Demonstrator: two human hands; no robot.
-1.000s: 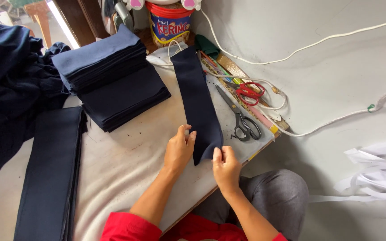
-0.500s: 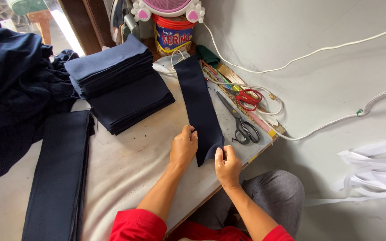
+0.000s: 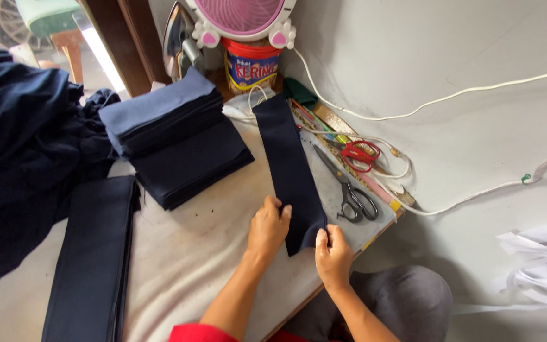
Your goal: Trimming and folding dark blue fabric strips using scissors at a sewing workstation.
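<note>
- Left hand (image 3: 268, 227) lies flat on the near end of a navy fabric strip (image 3: 289, 161); right hand (image 3: 332, 255) pinches its near corner.
- Strip lies lengthwise on the padded table (image 3: 191, 253).
- Black scissors (image 3: 348, 189) just right of the strip.
- Stack of folded navy pieces (image 3: 172, 142) to the left.

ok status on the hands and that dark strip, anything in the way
Left hand flat on the navy strip, right hand pinching its near corner. Strip flat on the table. Black scissors beside it, apart.
</note>
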